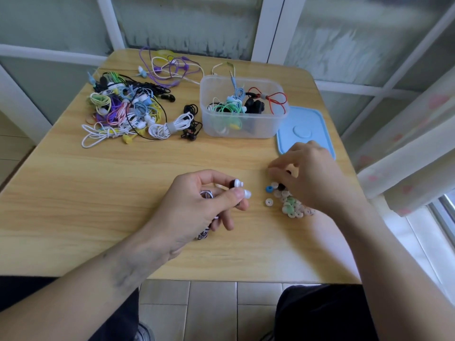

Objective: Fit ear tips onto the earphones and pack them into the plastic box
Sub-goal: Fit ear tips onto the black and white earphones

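Left hand (197, 205) curled round a pair of earphones (237, 187), right hand (307, 175) fingers bent into ear tips (291, 205), its grip unclear, plastic box (242, 107) beyond them on worktop (98, 193)

Single view only, head-worn wide-angle, so no second view to share coverage with; it looks forward and steeply down over the near edge of the wooden table (103, 217); close range, both forearms enter from the bottom corners, left hand (197, 205) and right hand (310, 175) sit mid-frame; knees and floor tiles show at the bottom; far edge reaches the frosted window panels (187, 20); straight lines bow toward the frame edges.
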`<control>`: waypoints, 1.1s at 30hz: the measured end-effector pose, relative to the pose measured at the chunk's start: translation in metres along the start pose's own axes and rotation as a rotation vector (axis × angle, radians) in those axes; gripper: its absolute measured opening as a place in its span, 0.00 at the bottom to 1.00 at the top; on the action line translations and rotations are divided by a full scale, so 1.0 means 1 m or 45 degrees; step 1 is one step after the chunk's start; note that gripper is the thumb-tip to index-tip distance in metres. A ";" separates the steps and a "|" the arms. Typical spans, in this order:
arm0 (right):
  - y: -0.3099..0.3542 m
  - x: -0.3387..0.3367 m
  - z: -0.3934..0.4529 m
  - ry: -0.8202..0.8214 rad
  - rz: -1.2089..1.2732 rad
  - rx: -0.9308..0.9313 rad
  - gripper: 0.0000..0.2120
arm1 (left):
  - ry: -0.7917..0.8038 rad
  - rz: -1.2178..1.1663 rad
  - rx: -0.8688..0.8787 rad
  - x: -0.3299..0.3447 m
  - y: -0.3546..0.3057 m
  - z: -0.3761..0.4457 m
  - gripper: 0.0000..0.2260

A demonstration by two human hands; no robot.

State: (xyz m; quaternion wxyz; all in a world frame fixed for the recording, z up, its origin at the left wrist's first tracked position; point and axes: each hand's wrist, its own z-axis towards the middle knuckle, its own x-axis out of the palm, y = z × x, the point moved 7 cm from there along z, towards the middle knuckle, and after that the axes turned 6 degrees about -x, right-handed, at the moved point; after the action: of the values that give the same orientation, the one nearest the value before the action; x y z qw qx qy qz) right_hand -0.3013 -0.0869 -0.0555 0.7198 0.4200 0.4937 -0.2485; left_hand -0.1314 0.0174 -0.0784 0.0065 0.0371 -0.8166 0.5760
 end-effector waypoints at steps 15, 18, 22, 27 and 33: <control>0.046 0.002 -0.040 -0.092 1.304 0.072 0.08 | 0.065 -0.106 -0.045 0.004 0.000 -0.002 0.09; 0.045 0.007 -0.043 -0.087 1.411 0.084 0.10 | 0.042 -0.053 0.051 0.003 -0.005 -0.003 0.11; 0.049 0.003 -0.044 -0.113 1.546 0.095 0.09 | 0.055 -0.057 0.137 0.004 -0.012 -0.007 0.13; 0.049 0.003 -0.045 -0.117 1.613 0.149 0.07 | 0.036 -0.078 0.264 0.003 -0.020 -0.010 0.10; 0.055 0.010 -0.045 -0.008 1.758 0.101 0.11 | 0.014 -0.033 0.406 0.004 -0.023 -0.014 0.07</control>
State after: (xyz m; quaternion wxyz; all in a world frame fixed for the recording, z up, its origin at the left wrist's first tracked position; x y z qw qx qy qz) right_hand -0.2776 -0.0190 -0.0517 0.6987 0.6635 0.1017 0.2477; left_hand -0.1343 0.0227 -0.0513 0.0124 0.0451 -0.7143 0.6983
